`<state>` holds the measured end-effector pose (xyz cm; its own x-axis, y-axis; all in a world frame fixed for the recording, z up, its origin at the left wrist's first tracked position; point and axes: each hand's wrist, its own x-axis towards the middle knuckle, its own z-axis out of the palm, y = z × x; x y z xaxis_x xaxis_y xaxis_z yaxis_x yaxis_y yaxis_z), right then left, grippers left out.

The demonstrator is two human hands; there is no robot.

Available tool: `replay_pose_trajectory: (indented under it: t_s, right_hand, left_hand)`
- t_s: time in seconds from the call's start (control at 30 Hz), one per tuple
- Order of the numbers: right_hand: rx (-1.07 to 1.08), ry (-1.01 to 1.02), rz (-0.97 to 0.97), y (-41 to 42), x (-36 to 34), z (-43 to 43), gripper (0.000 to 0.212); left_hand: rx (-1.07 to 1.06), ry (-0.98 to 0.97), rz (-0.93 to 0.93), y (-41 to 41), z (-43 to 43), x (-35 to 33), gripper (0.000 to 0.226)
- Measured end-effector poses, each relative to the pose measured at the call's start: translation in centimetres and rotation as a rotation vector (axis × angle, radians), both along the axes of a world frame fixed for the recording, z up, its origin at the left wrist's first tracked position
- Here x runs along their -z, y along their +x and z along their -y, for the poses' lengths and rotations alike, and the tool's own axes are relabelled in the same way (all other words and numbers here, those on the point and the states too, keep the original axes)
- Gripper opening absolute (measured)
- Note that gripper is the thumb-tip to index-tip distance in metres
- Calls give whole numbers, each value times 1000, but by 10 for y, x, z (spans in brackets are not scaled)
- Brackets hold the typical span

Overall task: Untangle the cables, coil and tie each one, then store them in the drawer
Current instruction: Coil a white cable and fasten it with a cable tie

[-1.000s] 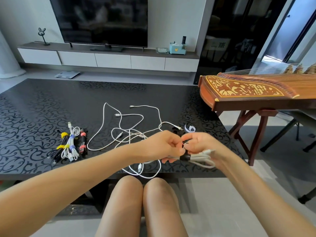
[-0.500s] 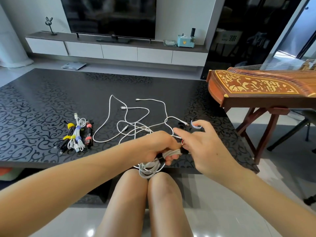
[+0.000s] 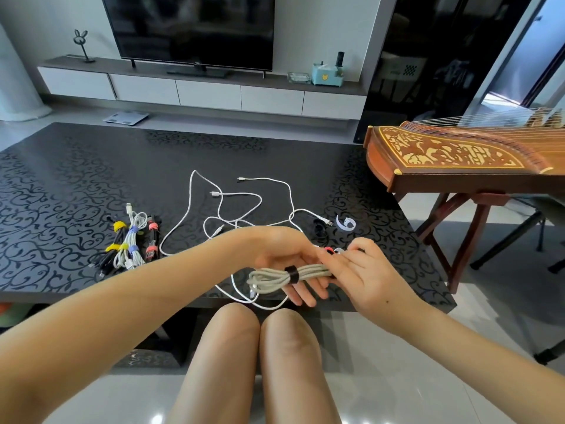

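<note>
The coiled cable (image 3: 275, 276) lay across my left hand (image 3: 284, 255), fingers nearly straight under it, long axis left-right over the near edge of the table (image 3: 76, 270). My right hand (image 3: 370, 280) pinched its right end. The tied bundles (image 3: 131, 243) sat well left, nearer the left hand.

Grey-white coiled cable (image 3: 276, 276), black tie (image 3: 292, 273); black scroll-patterned table (image 3: 76, 179); white loose cables (image 3: 232, 206).
</note>
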<state>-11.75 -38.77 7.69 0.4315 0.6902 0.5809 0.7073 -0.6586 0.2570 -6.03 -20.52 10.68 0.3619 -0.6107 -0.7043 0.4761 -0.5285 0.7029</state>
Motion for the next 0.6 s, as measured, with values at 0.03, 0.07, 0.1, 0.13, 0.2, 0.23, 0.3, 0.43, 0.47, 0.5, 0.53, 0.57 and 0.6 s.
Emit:
replay_pose_trajectory:
  t_s: [0.03, 0.07, 0.1, 0.13, 0.2, 0.23, 0.3, 0.43, 0.47, 0.5, 0.53, 0.57, 0.6]
  right_hand:
    - [18, 43, -59, 0, 3, 2, 38]
    - [47, 87, -137, -1, 1, 1, 36]
    - [77, 147, -207, 0, 2, 0, 35]
    - [110, 194, -299, -1, 1, 0, 34]
    - [170, 311, -439, -1, 4, 1, 30]
    - [212, 382, -521, 0, 5, 1, 29]
    - [287, 537, -696, 2, 8, -1, 23]
    - [309, 872, -974, 17, 19, -17, 17]
    - [334, 929, -999, 22, 22, -24, 15]
    - [356, 966, -1010, 27, 27, -31, 11]
    - [377, 983, -1013, 30, 31, -39, 10]
    - [388, 998, -1019, 35, 36, -50, 10]
    - [407, 1006, -1015, 37, 41, -60, 8]
  left_hand:
    - [1, 21, 13, 4, -4, -2, 54]
    - [-11, 56, 59, 7, -8, -3, 60]
    - [-19, 88, 126, 10, -11, -3, 64]
    - [-36, 89, 186, 13, -16, -2, 65]
    - [-140, -35, 230, 17, -26, 2, 62]
    - [-222, -134, 214, 17, -32, 5, 62]
    - [-378, -343, 132, 18, -42, 15, 64]
    - [-557, -529, 106, 12, -44, 46, 72]
    - [-596, -490, 189, 10, -43, 54, 67]
    - [-633, -437, 293, 9, -41, 60, 59]
    - [-682, -387, 396, 8, -38, 66, 48]
    - [-756, -343, 480, 8, -37, 70, 38]
    - [-847, -301, 545, 7, -34, 73, 32]
